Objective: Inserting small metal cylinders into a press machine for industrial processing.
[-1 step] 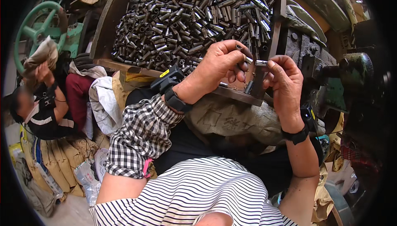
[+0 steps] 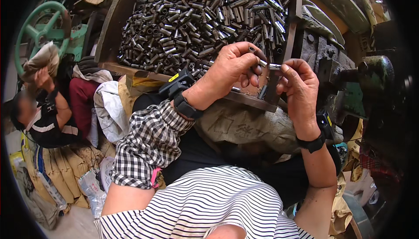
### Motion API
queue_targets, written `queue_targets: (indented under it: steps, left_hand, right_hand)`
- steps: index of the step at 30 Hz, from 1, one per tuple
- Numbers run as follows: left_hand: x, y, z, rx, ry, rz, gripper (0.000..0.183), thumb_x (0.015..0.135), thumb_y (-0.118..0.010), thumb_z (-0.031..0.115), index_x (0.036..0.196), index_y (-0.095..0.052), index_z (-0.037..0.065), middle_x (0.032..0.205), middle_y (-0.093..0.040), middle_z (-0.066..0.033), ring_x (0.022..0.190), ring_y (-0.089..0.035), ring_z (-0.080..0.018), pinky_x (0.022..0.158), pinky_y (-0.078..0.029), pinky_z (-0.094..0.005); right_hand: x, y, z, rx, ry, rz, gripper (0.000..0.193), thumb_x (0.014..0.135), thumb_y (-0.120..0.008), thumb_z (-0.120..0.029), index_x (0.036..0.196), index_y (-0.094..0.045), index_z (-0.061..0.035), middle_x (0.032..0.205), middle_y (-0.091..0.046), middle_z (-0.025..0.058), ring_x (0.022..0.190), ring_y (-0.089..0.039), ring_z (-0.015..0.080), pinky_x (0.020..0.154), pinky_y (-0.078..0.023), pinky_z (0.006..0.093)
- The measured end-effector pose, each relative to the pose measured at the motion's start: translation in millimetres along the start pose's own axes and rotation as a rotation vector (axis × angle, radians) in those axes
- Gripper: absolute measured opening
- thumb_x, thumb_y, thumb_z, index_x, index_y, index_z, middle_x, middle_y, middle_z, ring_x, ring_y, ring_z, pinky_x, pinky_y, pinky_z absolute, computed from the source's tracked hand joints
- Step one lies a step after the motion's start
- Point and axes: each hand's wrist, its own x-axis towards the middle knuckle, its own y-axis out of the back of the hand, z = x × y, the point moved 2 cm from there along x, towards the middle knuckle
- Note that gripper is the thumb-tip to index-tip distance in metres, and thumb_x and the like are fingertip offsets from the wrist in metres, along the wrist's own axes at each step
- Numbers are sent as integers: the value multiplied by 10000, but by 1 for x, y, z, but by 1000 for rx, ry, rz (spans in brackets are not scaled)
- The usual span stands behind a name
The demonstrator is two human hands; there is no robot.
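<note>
White cloth with dark stripes nearest: the wearer's shirt [image 2: 196, 204], with a checked sleeve [image 2: 148, 140] on the left forearm, its cuff gathered behind the wrist, presumably to guard the arm. Dark bands on both wrists carry small devices. Beyond, coarse grey-brown sacking [image 2: 253, 127] lies over the lap, below the tray's near edge; likely a guard against dirt.

Hands: both raised over the tray's near right corner. Left hand [image 2: 233, 66] pinches a short tube [image 2: 262, 63] between thumb and fingers, its end directed right; a second tube [image 2: 252, 50] stands up by the forefinger, open end showing. Right hand [image 2: 300, 84] pinches a slim metal piece [image 2: 275, 67] by its right end, thumb against forefinger, other fingers curled. This grip appears chosen to leave the facing ends free. Piece and tube meet end to end or nearly so; cannot tell whether one enters the other.

Container: shallow tray [image 2: 291, 36] with raised dark walls, set close to the knees, probably for short reach. Contents: a heap of short, dark, shiny tubes [image 2: 187, 25], lying in all directions, deepest toward the far side. Near corner holds a loose tube [image 2: 262, 92] and small debris.

Farther right: dark, greasy machinery [image 2: 377, 79]. Far left: a co-worker's hand [image 2: 43, 79] at a brownish cloth [image 2: 41, 62], just below a green handwheel [image 2: 41, 33].
</note>
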Motion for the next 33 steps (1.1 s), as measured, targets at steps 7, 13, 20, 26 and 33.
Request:
queue_targets:
  steps: [7,13,20,26,33]
  left_hand:
    - [1,-3,-4,-30,0,-12,127,918,-515,117,993,-570,31,733,-603,-34,534,-587,-81,413,-427,-156]
    - [1,-2,-10,-50,0,32,140,923,-526,132,997,-563,20,733,-602,-47,542,-599,-87,407,-434,-155]
    - [-3,-9,-9,-67,8,1,162,908,-575,157,971,-561,9,748,-630,-66,539,-609,-96,428,-459,-163]
    - [-3,-12,-1,135,61,-84,172,891,-609,159,975,-577,12,751,-642,-51,555,-601,-72,452,-450,-162]
    - [-4,-10,10,56,63,-53,120,887,-601,120,965,-571,33,837,-594,-23,644,-564,-75,544,-461,-188]
  right_hand:
    - [-2,0,5,96,-64,-28,158,870,-619,-116,955,-537,-11,787,-656,99,541,-599,87,467,-462,198]
    - [-6,-5,1,-13,-3,-9,134,876,-608,-96,941,-534,-6,776,-657,102,562,-614,97,492,-485,202]
    - [-4,-5,2,26,-34,-7,113,865,-616,-76,906,-545,2,757,-655,106,567,-618,101,502,-494,198]
    - [4,8,-9,92,-193,-171,77,834,-633,-36,862,-565,-12,750,-654,104,577,-621,109,520,-510,214]
    - [-6,-2,-12,-29,-108,-207,217,857,-627,-93,1005,-516,21,755,-628,89,587,-637,135,512,-506,216]
